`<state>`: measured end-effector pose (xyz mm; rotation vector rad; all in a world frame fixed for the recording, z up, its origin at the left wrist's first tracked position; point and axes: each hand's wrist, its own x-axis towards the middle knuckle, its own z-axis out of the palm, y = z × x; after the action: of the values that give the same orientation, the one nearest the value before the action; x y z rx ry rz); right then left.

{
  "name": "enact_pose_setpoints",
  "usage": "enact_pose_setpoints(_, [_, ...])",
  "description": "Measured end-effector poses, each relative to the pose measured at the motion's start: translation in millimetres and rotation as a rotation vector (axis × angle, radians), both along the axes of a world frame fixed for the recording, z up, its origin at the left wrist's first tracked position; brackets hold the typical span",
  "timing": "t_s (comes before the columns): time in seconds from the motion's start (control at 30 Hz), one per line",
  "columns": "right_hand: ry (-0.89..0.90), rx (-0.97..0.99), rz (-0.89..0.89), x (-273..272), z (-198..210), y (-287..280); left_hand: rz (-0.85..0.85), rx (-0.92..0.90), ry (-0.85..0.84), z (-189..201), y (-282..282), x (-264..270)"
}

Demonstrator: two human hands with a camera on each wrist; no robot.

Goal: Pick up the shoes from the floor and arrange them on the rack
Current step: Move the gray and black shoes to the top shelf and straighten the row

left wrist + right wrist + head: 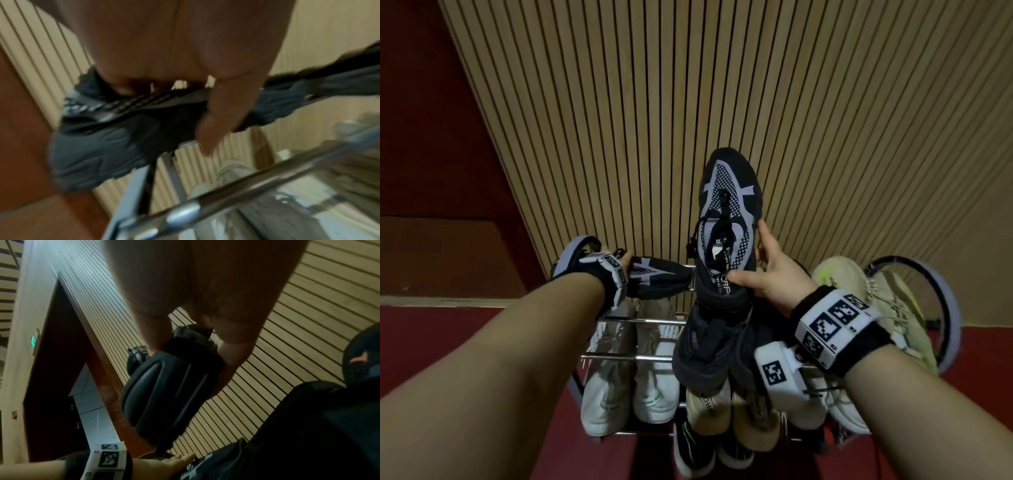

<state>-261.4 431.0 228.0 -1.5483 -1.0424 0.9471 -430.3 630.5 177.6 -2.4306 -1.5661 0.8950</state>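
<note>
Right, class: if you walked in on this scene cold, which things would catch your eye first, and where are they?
First, the black and grey shoe that the right hand holds toe-up in front of the slatted wall, above the rack. Next, its matching shoe, gripped by the left hand at the rack's upper left. Below both, the metal shoe rack is crowded with pale sneakers.

held shoe (727, 212) black, grey mesh | wall (688, 85) tan slatted | floor (441, 342) red
</note>
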Motion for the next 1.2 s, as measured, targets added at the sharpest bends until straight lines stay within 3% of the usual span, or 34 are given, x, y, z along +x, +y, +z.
enact_pose_setpoints(0.17, [-0.063, -0.011, 0.049, 6.9, -11.0, -4.6, 0.083, -0.028, -0.04, -8.7, 25.4, -2.1])
enact_pose_setpoints(0.27, [-0.077, -0.035, 0.049, 9.7, -13.7, -7.4, -0.044, -0.072, -0.102, -10.9, 35.5, -4.5])
enact_pose_setpoints(0.4, [-0.083, -0.022, 0.034, 9.1, -8.2, -12.8, 0.074, -0.212, -0.079, -34.8, 59.3, 9.8])
enact_pose_setpoints(0.57, [-0.067, -0.008, 0.018, 14.1, 0.6, -21.4, 0.088, -0.217, -0.337, 30.9, -27.2, 15.2])
enact_pose_setpoints(0.67, [-0.067, 0.009, -0.013, 21.2, 1.8, -25.4, 0.097, -0.251, -0.549, 48.7, -54.8, 21.4])
enact_pose_setpoints(0.87, [-0.026, 0.005, -0.077, 27.4, -2.8, -35.6, 0.044, -0.453, -0.567, 43.7, -86.5, 25.5])
enact_pose_setpoints(1.03, [-0.013, -0.02, -0.104, 22.9, -9.4, -41.5, 0.081, -0.693, -0.747, 51.2, -85.0, -10.4])
enact_pose_setpoints(1.2, [0.047, -0.006, -0.125, 14.7, -14.1, -40.0, 0.068, -0.698, -0.852, 39.5, -85.9, -53.1])
